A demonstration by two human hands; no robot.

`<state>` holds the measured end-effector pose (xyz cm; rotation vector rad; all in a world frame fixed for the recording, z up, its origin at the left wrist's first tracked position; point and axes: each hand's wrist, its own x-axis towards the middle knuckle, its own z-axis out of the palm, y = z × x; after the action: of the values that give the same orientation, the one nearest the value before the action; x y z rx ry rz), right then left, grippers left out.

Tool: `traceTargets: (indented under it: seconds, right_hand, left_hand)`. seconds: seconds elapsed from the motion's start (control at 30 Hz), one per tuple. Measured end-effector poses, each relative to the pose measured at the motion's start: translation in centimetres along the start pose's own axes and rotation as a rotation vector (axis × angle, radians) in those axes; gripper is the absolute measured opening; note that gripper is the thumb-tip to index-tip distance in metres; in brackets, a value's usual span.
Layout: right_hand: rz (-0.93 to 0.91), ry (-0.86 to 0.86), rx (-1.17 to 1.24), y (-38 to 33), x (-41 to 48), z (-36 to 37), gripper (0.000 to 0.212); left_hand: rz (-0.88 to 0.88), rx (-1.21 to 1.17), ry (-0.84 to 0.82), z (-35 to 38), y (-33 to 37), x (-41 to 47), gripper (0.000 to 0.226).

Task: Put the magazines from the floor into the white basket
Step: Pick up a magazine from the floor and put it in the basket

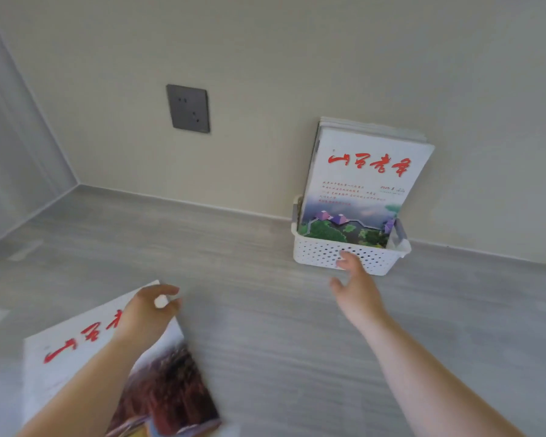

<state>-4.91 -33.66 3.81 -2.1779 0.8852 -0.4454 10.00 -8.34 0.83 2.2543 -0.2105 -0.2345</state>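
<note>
Standing against the cream wall at the right of the frame, the white basket (344, 257) is a small rectangular plastic tub with rows of round holes in its front wall, and several glossy magazines (364, 184) rise upright out of it, the front cover white with red brush lettering above a green and purple landscape. Pale grey floor (249, 326) with a faint wood-like grain fills the lower half, and a flat dark grey socket plate (188, 108) sits on the wall at upper centre-left. At lower left another magazine (104, 367), thin and flat with the same red lettering and a reddish-brown picture, lies on the floor. The left hand (148, 313) reaches across it, its curled fingers pinching the far upper corner. The right hand (356, 285) is released and spread, empty, its fingertips just at the basket's perforated front; whether they touch it is unclear.
</note>
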Motion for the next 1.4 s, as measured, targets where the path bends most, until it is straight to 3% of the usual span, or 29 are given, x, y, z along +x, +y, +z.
traceTargets:
  seconds: [0.13,0.23,0.33,0.47,0.53,0.73,0.83,0.9,1.03,1.23,1.4]
  right_hand:
    - [-0.056,-0.259,-0.138,-1.9,-5.1,7.1,0.058]
    - [-0.144,-0.439,-0.158,-2.9,-9.0,12.5,0.073]
    - [-0.272,-0.579,-0.256,-3.4,-11.8,16.6,0.079]
    - [-0.381,-0.61,-0.444,-2.8,-12.6,18.2,0.072]
    - [-0.383,-0.609,-0.46,-2.7,-12.6,18.3,0.071]
    - [-0.363,-0.617,-0.433,-2.7,-12.6,18.6,0.07]
    - [-0.356,-0.61,-0.413,-2.6,-12.7,18.5,0.073]
    - [-0.346,-0.603,-0.383,-2.7,-12.8,18.3,0.075]
    - [-0.301,-0.581,-0.273,-3.1,-12.6,17.9,0.078]
    - [0.182,-0.49,0.454,-5.0,-10.2,14.9,0.071]
    - [0.247,-0.404,0.526,-4.6,-7.7,9.7,0.038]
  left_hand:
    - [-0.111,0.574,0.04,-3.8,-6.1,-2.0,0.05]
    - [-0.25,0.626,0.062,-5.9,-9.8,-3.0,0.07]
    - [-0.333,0.433,0.023,-7.1,-11.9,-3.1,0.081]
    - [-0.331,0.33,-0.035,-7.4,-12.9,-2.6,0.085]
    - [-0.351,0.202,-0.011,-7.7,-12.9,-2.0,0.083]
    - [-0.537,-0.431,0.291,-9.6,-13.0,-1.1,0.073]
    - [-0.602,-0.617,0.155,-10.9,-12.7,-0.8,0.054]
    - [-0.547,-0.574,-0.031,-11.4,-11.9,-0.5,0.034]
    - [-0.316,-0.383,-0.094,-12.1,-9.1,0.0,0.028]
    - [0.097,-0.47,-0.233,-12.3,-2.9,-0.9,0.026]
    - [0.266,-0.504,-0.273,-10.2,3.0,-0.3,0.025]
